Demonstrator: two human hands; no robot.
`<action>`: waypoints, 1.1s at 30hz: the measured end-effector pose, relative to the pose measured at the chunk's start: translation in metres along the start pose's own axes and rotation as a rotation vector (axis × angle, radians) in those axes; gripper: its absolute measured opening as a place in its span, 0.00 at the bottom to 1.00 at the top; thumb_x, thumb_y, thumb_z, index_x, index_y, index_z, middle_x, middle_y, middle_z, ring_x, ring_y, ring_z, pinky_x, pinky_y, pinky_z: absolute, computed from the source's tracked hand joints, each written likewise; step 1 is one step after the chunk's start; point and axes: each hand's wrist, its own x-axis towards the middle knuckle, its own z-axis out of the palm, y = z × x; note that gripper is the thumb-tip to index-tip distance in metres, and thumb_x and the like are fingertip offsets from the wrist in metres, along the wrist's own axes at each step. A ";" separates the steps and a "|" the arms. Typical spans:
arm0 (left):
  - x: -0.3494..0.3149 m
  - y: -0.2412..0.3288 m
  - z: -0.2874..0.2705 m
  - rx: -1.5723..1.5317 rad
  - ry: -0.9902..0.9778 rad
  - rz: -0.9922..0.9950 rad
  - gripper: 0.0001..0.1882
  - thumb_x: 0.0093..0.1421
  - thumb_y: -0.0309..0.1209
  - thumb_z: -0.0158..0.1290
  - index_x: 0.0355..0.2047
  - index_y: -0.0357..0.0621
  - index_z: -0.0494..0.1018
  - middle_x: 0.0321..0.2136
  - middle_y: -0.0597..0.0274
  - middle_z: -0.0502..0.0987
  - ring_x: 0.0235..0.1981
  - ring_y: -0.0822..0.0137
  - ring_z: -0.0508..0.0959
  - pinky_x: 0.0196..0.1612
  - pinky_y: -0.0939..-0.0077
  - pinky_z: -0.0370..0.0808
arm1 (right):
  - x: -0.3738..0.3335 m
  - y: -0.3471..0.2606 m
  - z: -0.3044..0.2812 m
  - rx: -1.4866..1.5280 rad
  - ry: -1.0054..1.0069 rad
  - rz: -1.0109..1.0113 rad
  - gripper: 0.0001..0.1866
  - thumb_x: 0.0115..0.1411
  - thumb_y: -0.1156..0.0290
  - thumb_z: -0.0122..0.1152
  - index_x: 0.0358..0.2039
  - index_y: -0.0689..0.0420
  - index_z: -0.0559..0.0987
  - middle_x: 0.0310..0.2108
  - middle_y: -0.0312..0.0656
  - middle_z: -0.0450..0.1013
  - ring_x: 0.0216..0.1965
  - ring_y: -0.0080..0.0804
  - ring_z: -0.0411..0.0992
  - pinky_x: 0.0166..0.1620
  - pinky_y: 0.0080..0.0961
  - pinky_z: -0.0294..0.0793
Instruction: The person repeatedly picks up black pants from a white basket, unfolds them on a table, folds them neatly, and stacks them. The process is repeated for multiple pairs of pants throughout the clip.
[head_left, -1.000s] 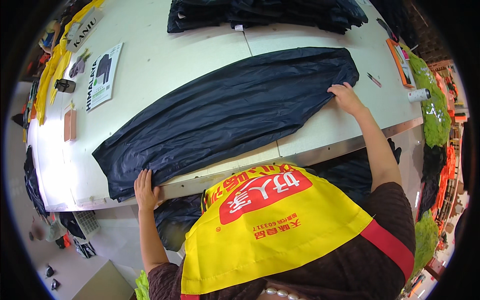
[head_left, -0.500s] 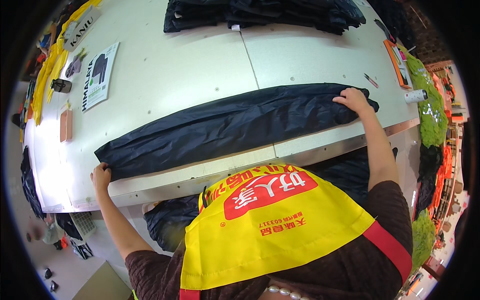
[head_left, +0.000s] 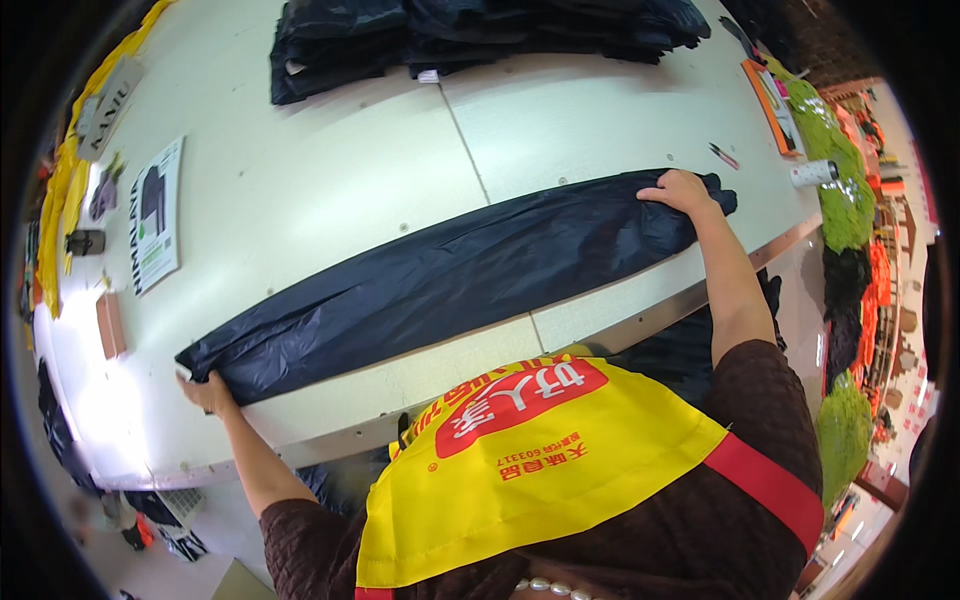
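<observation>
A long, dark navy, shiny garment (head_left: 440,280), folded into a narrow strip, lies slantwise along the near side of the white table (head_left: 330,190). At its left end my left hand (head_left: 207,391) is closed on the corner, with a small pale bit showing by the fingers. My right hand (head_left: 680,190) grips the gathered right end, thumb on top of the cloth and the other fingers curled over the far edge. Between the hands the cloth lies lengthwise with some creases. I cannot tell from its folded shape which kind of garment it is.
A stack of dark folded garments (head_left: 480,40) sits at the far side. To the right are small snips (head_left: 724,155), an orange box (head_left: 772,108) and a white cylinder (head_left: 814,174). A printed sheet (head_left: 160,215), a dark cup (head_left: 85,242) and a brownish block (head_left: 111,325) lie left.
The view has turned slightly, so the table things appear shifted left. My left hand's fingers have slid further around the garment's left corner; my right hand keeps its hold.
</observation>
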 end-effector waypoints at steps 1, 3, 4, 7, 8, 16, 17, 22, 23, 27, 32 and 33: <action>-0.001 0.012 0.002 -0.012 0.055 -0.016 0.43 0.39 0.30 0.57 0.58 0.33 0.53 0.54 0.40 0.60 0.56 0.47 0.61 0.60 0.61 0.56 | 0.000 0.001 0.002 -0.022 0.025 0.011 0.36 0.42 0.31 0.54 0.16 0.59 0.78 0.18 0.49 0.72 0.26 0.46 0.73 0.35 0.38 0.70; 0.002 0.034 -0.011 -0.190 0.096 -0.120 0.47 0.39 0.32 0.59 0.58 0.31 0.50 0.55 0.40 0.56 0.58 0.46 0.55 0.62 0.58 0.52 | -0.010 -0.021 -0.013 -0.130 0.025 0.091 0.36 0.44 0.32 0.52 0.24 0.58 0.79 0.30 0.48 0.75 0.37 0.45 0.72 0.45 0.43 0.65; 0.001 0.041 -0.021 -0.001 0.087 -0.150 0.47 0.39 0.32 0.59 0.58 0.31 0.49 0.55 0.40 0.56 0.57 0.46 0.56 0.61 0.59 0.53 | -0.018 -0.023 -0.010 -0.203 0.223 0.080 0.35 0.46 0.33 0.52 0.29 0.58 0.79 0.35 0.48 0.73 0.42 0.46 0.69 0.47 0.45 0.62; -0.005 0.036 -0.022 -0.024 0.135 -0.151 0.40 0.47 0.35 0.57 0.57 0.31 0.53 0.55 0.42 0.59 0.57 0.48 0.59 0.60 0.58 0.54 | -0.034 -0.040 0.000 -0.291 0.474 0.162 0.34 0.54 0.40 0.50 0.51 0.55 0.69 0.57 0.49 0.57 0.59 0.51 0.52 0.56 0.55 0.47; -0.006 0.036 -0.019 -0.166 0.093 -0.199 0.37 0.50 0.36 0.56 0.56 0.31 0.54 0.55 0.43 0.59 0.57 0.49 0.59 0.60 0.58 0.54 | -0.028 -0.039 0.010 -0.263 0.483 0.191 0.34 0.54 0.41 0.49 0.53 0.54 0.67 0.58 0.50 0.56 0.60 0.51 0.51 0.57 0.55 0.46; 0.009 0.035 -0.004 0.288 -0.411 -0.239 0.32 0.61 0.57 0.29 0.62 0.59 0.53 0.61 0.52 0.54 0.62 0.54 0.53 0.59 0.56 0.53 | 0.003 0.004 0.078 0.104 0.402 0.154 0.36 0.57 0.43 0.46 0.61 0.49 0.55 0.63 0.47 0.48 0.65 0.47 0.41 0.60 0.54 0.37; 0.009 0.035 -0.004 0.307 -0.411 -0.248 0.32 0.61 0.57 0.30 0.62 0.59 0.52 0.61 0.51 0.54 0.63 0.55 0.53 0.59 0.57 0.53 | 0.006 0.006 0.078 0.130 0.395 0.142 0.37 0.56 0.43 0.47 0.61 0.48 0.55 0.63 0.47 0.47 0.65 0.47 0.40 0.61 0.53 0.37; 0.016 0.025 0.001 0.336 -0.467 -0.267 0.35 0.60 0.59 0.30 0.63 0.56 0.49 0.62 0.52 0.51 0.63 0.56 0.51 0.60 0.55 0.52 | 0.013 0.019 0.073 0.153 0.314 0.150 0.39 0.55 0.41 0.47 0.62 0.46 0.54 0.64 0.45 0.46 0.65 0.42 0.40 0.62 0.48 0.37; 0.014 0.026 -0.001 0.342 -0.479 -0.289 0.37 0.60 0.60 0.30 0.63 0.52 0.48 0.63 0.52 0.49 0.64 0.56 0.49 0.60 0.52 0.50 | 0.015 0.019 0.066 0.163 0.269 0.146 0.40 0.54 0.40 0.48 0.62 0.47 0.54 0.64 0.44 0.47 0.65 0.42 0.40 0.61 0.49 0.38; -0.018 0.051 -0.041 -0.097 0.128 -0.594 0.38 0.56 0.52 0.47 0.59 0.38 0.53 0.58 0.45 0.56 0.60 0.50 0.55 0.61 0.58 0.51 | -0.015 -0.044 0.027 0.074 0.769 -0.010 0.27 0.60 0.56 0.49 0.53 0.63 0.65 0.54 0.55 0.61 0.56 0.52 0.58 0.58 0.44 0.54; -0.067 0.080 -0.049 -0.862 0.129 -1.297 0.33 0.44 0.27 0.62 0.49 0.33 0.60 0.44 0.48 0.67 0.42 0.59 0.71 0.43 0.65 0.68 | -0.109 -0.226 0.018 0.522 0.673 -0.707 0.27 0.49 0.66 0.62 0.50 0.60 0.69 0.54 0.49 0.63 0.58 0.47 0.57 0.59 0.40 0.56; -0.062 0.090 -0.048 -0.954 0.075 -1.360 0.26 0.44 0.27 0.61 0.44 0.35 0.64 0.40 0.52 0.69 0.39 0.62 0.71 0.38 0.68 0.69 | -0.122 -0.256 0.020 0.552 0.558 -0.838 0.30 0.48 0.64 0.63 0.52 0.59 0.68 0.56 0.48 0.61 0.60 0.46 0.56 0.59 0.40 0.56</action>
